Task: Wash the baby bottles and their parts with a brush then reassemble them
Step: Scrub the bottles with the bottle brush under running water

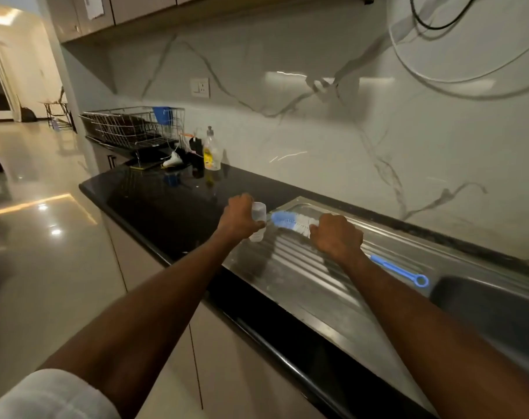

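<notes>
- Two hands at work over the steel draining board (302, 267), near its left end where it meets the black counter (166, 213)
- L hand (239, 217) is wrapped round a clear baby bottle (258, 213), held roughly upright w/ its base just above or on the drainer's left edge; can't tell if it touches
- R hand (335, 237) is closed round the bottle brush (290, 221) right behind the bristles; blue handle (399, 270) w/ ring end sticks out behind the wrist toward the sink basin (484, 303)
- Brush head (blue tip, white bristles) lies about level, tip right beside the bottle's side, near the upper part; not inside the bottle
- Progress, my read: early-to-mid. Looks like the scrub stage on this one bottle, prob lining up the brush or doing the outside
- No foam or running water visible, frame a bit blurred, so can't say if soap's been used
- No teat, collar or cap in sight; other bottles not visible either
- Left to do, as far as shown: brush inside, rinse, do the small parts, reassemble; nothing reassembled in view
- Dish soap bottle (211, 151) stands at the counter's back edge by the wall, well apart from the hands; wire dish rack (127, 128) at the far left corner
</notes>
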The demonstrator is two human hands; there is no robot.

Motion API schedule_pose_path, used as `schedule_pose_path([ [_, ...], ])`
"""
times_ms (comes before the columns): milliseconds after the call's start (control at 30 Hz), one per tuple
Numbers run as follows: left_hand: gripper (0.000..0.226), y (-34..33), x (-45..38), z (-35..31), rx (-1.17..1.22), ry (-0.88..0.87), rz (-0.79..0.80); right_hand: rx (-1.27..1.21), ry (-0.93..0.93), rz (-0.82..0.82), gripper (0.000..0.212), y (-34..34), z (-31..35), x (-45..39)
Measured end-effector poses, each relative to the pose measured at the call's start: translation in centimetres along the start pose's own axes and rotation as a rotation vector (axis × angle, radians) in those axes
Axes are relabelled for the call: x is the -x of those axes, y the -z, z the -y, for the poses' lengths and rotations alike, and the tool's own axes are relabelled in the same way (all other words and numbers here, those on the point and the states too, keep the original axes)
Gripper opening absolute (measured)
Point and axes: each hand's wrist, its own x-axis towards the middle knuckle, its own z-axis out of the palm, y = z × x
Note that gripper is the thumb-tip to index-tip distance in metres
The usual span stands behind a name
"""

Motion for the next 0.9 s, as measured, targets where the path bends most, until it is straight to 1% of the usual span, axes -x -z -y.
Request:
schedule_pose_path([
  [200, 0.064, 0.2, 0.3, 0.3, -0.008, 0.006, 0.015, -0.011, 0.012, -0.009, 0.037, -0.4, -0.2, 0.1],
  [333, 0.070, 0.0, 0.5, 0.0, 0.024, 0.046, 0.032, -0.023, 0.013, 0.005, 0.038, -0.7, -0.1, 0.4],
  [400, 0.080, -0.2, 0.7, -0.1, 0.034, 0.057, 0.042, -0.024, 0.012, -0.002, 0.038, -0.9, -0.2, 0.7],
  [500, 0.103, -0.1, 0.8, -0.4, 0.019, 0.068, 0.041, -0.017, 0.016, -0.008, 0.038, -1.0, -0.6, 0.7],
  [633, 0.116, 0.7, 0.8, -1.7, -0.091, 0.024, 0.031, -0.015, 0.014, -0.022, 0.036, -0.3, -1.6, 0.8],
  [700, 0.113, 1.1, 0.9, -3.0, -0.167, -0.042, -0.031, -0.022, -0.007, -0.044, 0.035, 0.1, -2.4, 1.2],
  [767, 0.104, 0.8, 1.2, -5.1, -0.201, -0.131, -0.099, -0.028, -0.027, -0.088, 0.035, 1.0, -3.8, 2.2],
  [833, 0.097, 0.5, 1.3, -6.6, -0.149, -0.167, -0.151, -0.022, 0.007, -0.170, 0.037, 1.8, -4.2, 2.8],
  [900, 0.093, -1.0, 2.1, -9.6, -0.085, -0.227, -0.133, 0.014, -0.002, -0.207, 0.037, 3.4, -6.5, 4.3],
])
